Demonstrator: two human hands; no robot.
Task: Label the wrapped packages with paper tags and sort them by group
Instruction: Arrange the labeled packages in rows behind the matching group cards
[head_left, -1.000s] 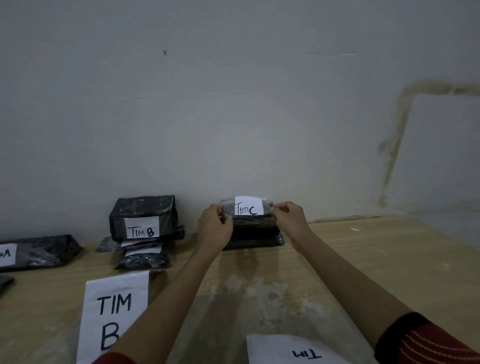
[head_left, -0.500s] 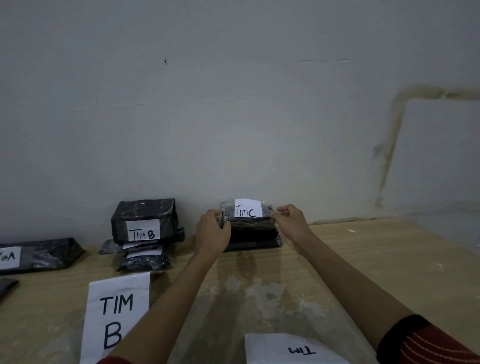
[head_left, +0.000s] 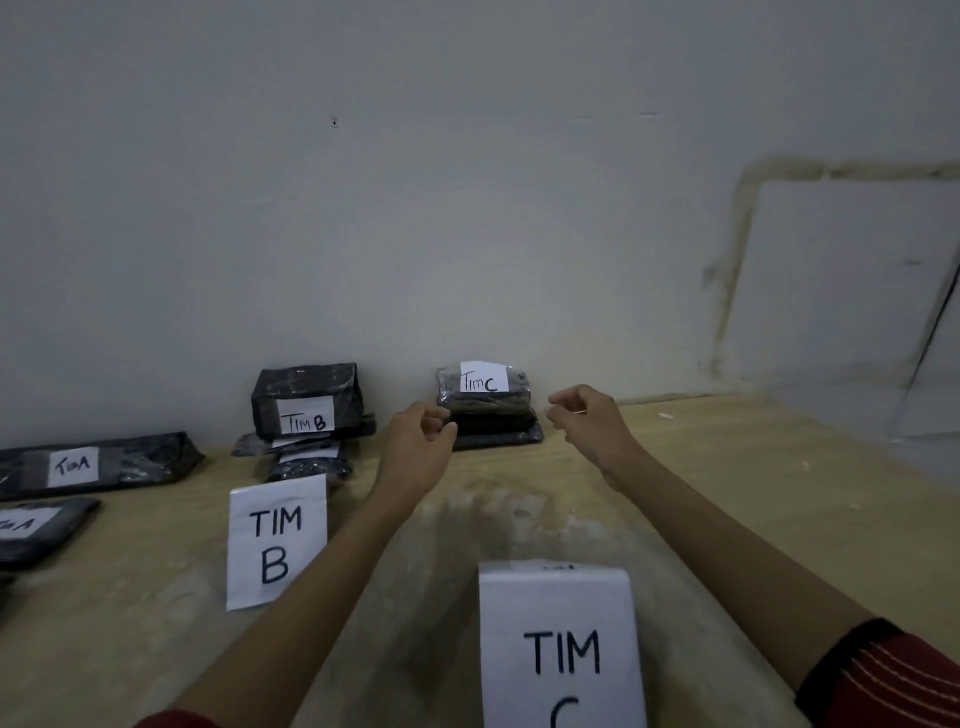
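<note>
A stack of black wrapped packages (head_left: 491, 415) stands against the wall, its top one bearing a white tag "TIM C" (head_left: 483, 378). My left hand (head_left: 418, 441) hovers just left of the stack, fingers loosely curled, holding nothing. My right hand (head_left: 587, 421) is a little to the stack's right, also empty with fingers apart. A second pile tagged "TIM B" (head_left: 306, 410) sits to the left. Two flat packages tagged "TIM A" (head_left: 98, 462) lie at the far left.
Two large paper signs lie on the wooden table (head_left: 753, 493): "TIM B" (head_left: 278, 540) in front of the B pile and "TIM C" (head_left: 561, 649) near the front edge. A grey wall closes the back.
Both hands have let go of the top TIM C package and pulled back and apart from the stack. The view has tilted down, showing more of the TIM C sign.
</note>
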